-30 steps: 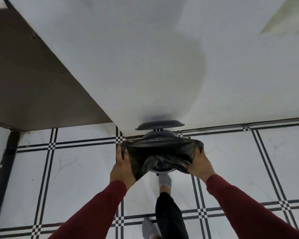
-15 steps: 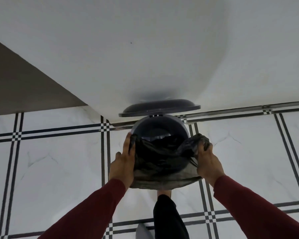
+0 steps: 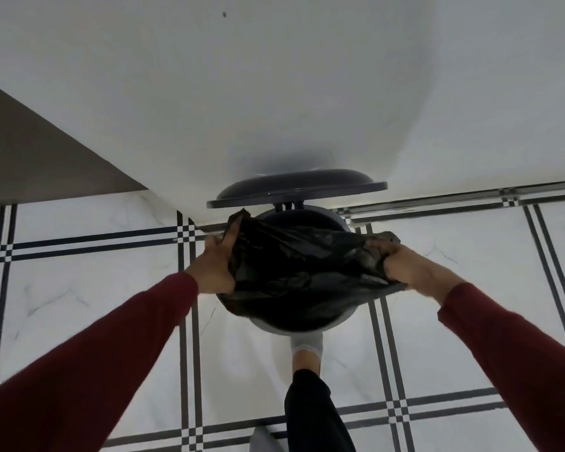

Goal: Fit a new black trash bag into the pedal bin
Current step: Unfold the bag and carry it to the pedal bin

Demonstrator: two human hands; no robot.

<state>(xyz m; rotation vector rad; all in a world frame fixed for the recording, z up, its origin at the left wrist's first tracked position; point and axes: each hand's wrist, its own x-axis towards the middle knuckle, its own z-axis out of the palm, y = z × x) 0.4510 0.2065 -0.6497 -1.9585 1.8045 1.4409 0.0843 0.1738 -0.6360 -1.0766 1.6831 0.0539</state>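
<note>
The black bag (image 3: 300, 272) sits over the top of the bin (image 3: 307, 220), and the lid (image 3: 297, 190) stands up. A foot (image 3: 307, 345) looks to be on the pedal. The left hand (image 3: 214, 269) holds one side of the bag, with one finger pointing up along it. The right hand (image 3: 405, 269) grips the other side in a tight fist. The bag is spread wide but looks loose. I think the edge must be pulled down around the rim, and the bag pushed inside.
</note>
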